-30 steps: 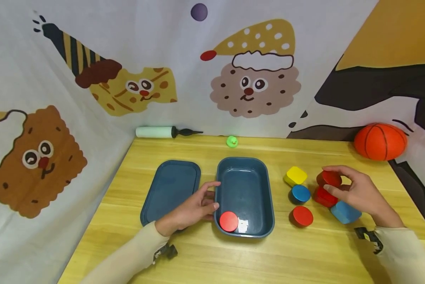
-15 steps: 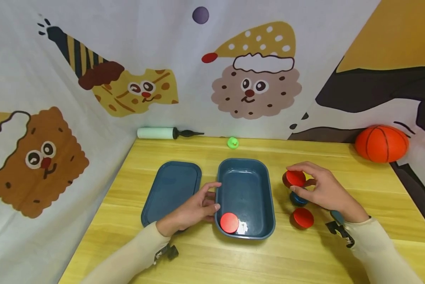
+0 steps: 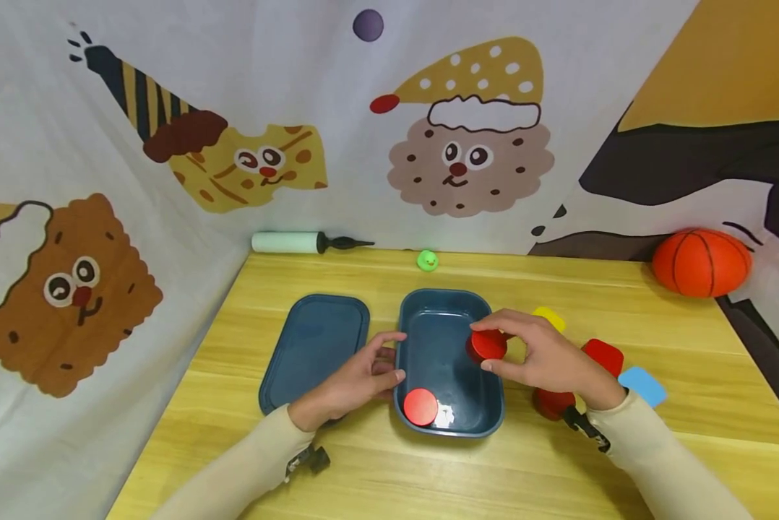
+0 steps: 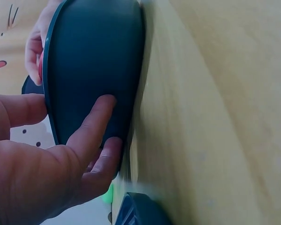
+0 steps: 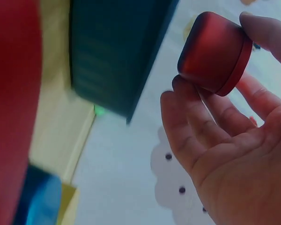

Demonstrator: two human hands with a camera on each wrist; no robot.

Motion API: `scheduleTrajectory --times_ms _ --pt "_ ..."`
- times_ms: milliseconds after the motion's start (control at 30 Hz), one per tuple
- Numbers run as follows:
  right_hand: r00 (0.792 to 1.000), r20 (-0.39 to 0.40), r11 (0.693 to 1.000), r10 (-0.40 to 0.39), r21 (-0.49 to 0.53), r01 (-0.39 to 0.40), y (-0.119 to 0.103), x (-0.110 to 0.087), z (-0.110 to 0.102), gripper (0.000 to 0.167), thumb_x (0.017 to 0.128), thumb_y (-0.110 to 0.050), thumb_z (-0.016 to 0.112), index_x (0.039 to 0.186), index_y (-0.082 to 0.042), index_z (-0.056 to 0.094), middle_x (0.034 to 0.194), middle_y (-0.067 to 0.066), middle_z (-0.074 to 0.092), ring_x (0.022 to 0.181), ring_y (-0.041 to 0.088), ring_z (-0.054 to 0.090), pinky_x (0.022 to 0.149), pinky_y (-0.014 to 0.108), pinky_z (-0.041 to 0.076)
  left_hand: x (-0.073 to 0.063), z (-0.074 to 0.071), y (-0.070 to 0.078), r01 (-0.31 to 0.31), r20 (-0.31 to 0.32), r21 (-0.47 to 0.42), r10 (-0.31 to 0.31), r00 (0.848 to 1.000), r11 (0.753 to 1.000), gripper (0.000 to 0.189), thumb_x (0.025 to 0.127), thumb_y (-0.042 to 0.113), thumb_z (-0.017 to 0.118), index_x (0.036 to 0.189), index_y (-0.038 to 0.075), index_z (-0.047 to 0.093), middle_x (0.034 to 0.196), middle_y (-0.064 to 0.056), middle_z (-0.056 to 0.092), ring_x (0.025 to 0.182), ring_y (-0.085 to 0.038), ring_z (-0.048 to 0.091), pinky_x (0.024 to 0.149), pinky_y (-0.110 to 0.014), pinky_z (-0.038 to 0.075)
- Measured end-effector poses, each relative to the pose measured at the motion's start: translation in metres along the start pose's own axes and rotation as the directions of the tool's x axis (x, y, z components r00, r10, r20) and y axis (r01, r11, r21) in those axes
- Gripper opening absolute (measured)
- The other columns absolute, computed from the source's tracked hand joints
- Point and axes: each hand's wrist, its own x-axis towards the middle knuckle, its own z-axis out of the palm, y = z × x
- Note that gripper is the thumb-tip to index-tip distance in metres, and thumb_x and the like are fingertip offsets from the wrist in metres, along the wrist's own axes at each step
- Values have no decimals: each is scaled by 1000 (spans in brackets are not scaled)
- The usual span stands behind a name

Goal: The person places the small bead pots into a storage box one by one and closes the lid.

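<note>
My right hand (image 3: 545, 357) pinches a small round red tin (image 5: 213, 54) between thumb and fingers. In the head view that tin overlaps the right rim of a dark blue rectangular box (image 3: 451, 426). Another round red tin (image 3: 420, 407) sits in the box's near left corner. Against the box's left wall rest the fingers of my left hand (image 3: 363, 379), spread and fairly straight. The left wrist view shows two fingertips on the outer wall (image 4: 93, 56) and another digit at the rim.
Left of the box lies a dark blue lid (image 3: 318, 339). To the right are yellow (image 3: 551, 318), red (image 3: 603, 355) and light blue (image 3: 643, 386) tins, plus a round red tin (image 3: 552, 404) partly behind my wrist. A green duck (image 3: 427, 261), pump (image 3: 288, 243) and orange ball (image 3: 702, 263) line the back.
My right hand has carried the round red tin leftward from the group of tins to the box's right rim. The left hand has stayed at the box's left side.
</note>
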Motion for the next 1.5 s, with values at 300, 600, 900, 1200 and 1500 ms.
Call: scheduleTrajectory --times_ms 300,600,900,1200,1500 --pt "988 153 1000 6 -14 -4 -15 1 26 66 85 -34 92 144 -23 65 137 0 71 116 16 68 93 36 63 4 -1 -1 2 21 -3 -2 1000 1000 65 107 6 62 164 17 33 146 -25 44 116 -28 64 87 -40 64" --pt "965 261 995 9 -94 16 -23 -3 40 58 84 -41 91 136 -23 71 128 -12 70 113 10 64 91 32 59 6 -2 0 4 44 -5 -3 999 1000 67 107 5 62 165 16 31 145 -26 44 118 -30 65 89 -41 64" --pt "940 340 988 -16 -138 67 -27 -2 48 55 80 -36 95 130 -25 73 124 -14 72 112 9 65 95 37 59 9 -3 -2 5 53 -2 -5 999 1000 66 106 6 62 164 15 32 145 -26 43 117 -27 63 89 -40 64" --pt "931 364 983 -2 -172 70 -28 2 52 57 79 -38 95 131 -29 72 126 -16 72 116 10 65 98 46 54 3 -5 -4 11 54 -5 -11 998 1000 65 105 4 62 163 14 34 144 -26 44 115 -27 65 87 -40 64" --pt "938 345 993 -19 -105 58 -28 6 49 55 84 -37 92 132 -20 73 124 -8 73 107 10 67 93 35 59 -1 -5 -3 11 25 -11 -11 1000 1000 66 104 5 63 163 15 35 144 -27 45 116 -27 65 86 -41 64"
